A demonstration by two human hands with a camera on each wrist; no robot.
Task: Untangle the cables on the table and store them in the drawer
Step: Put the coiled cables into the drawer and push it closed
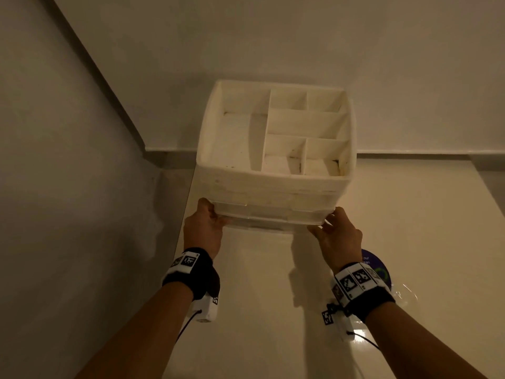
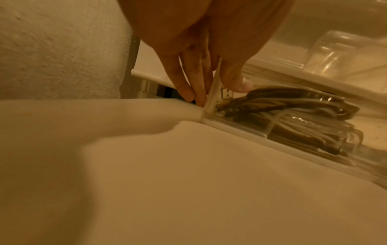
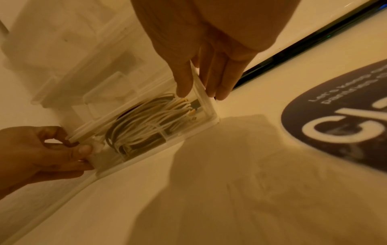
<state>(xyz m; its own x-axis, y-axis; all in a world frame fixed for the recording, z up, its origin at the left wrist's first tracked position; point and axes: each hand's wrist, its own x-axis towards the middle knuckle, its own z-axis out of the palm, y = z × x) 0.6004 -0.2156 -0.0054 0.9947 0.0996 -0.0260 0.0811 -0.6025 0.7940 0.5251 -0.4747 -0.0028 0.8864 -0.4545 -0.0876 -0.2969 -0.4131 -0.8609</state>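
Observation:
A white drawer organiser point(image 1: 273, 184) with open top compartments stands at the back of the cream table point(image 1: 259, 310). Its lowest clear drawer point(image 1: 273, 216) sticks out slightly at the front. Coiled white and dark cables point(image 2: 293, 119) lie inside it and show through the clear front point(image 3: 146, 119). My left hand point(image 1: 210, 222) pinches the drawer's left front corner point(image 2: 220, 92), thumb on the front and fingers on the side. My right hand point(image 1: 332, 228) pinches the right front corner point(image 3: 202, 91) the same way. The left hand point(image 3: 52, 154) also shows in the right wrist view.
A grey wall point(image 1: 68, 187) runs close along the table's left edge. A dark round sticker with white lettering point(image 1: 375, 266) lies on the table under my right wrist, beside a piece of clear plastic point(image 1: 407, 294). A white wall rises behind the organiser.

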